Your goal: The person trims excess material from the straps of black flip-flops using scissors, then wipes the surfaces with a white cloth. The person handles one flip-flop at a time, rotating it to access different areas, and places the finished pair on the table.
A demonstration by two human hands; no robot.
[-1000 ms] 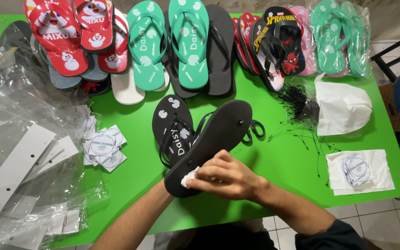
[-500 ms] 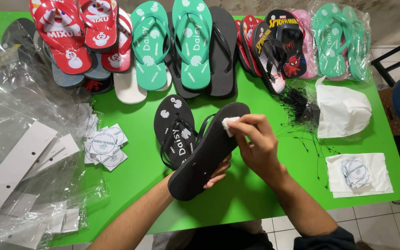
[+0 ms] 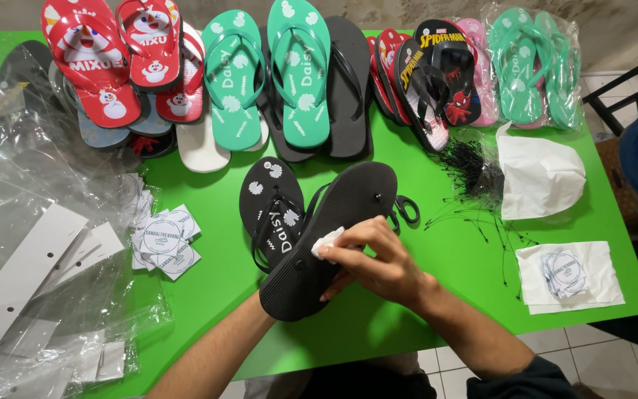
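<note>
- My right hand (image 3: 378, 262) pinches a small white wipe (image 3: 326, 242) between thumb and fingertips and presses it flat on the sole of a black flip-flop (image 3: 334, 236).
- That flip-flop is sole-up and tilted, its heel end nearest me, its toe end pointing away to the right of my grip.
- My left hand is hidden under the flip-flop; only the left forearm (image 3: 215, 347) shows, so I cannot tell how those fingers sit.
- Just left of the wipe, partly under the raised sole, lies its mate, a black flip-flop with white flower prints (image 3: 271, 203), strap up on the green table (image 3: 208, 281).
- Beyond the toe end, black scissors (image 3: 404, 210) lie touching the table.
- Farther left of my grip is a heap of round white labels (image 3: 164, 238), then clear plastic bags (image 3: 31, 244).
- Right of my wrist lies a white sheet with labels (image 3: 568, 275); beyond it, black tag strings (image 3: 470, 166) and a white bag (image 3: 540, 177).
- Across the far edge runs a row of red, teal and black flip-flops (image 3: 289, 74).
</note>
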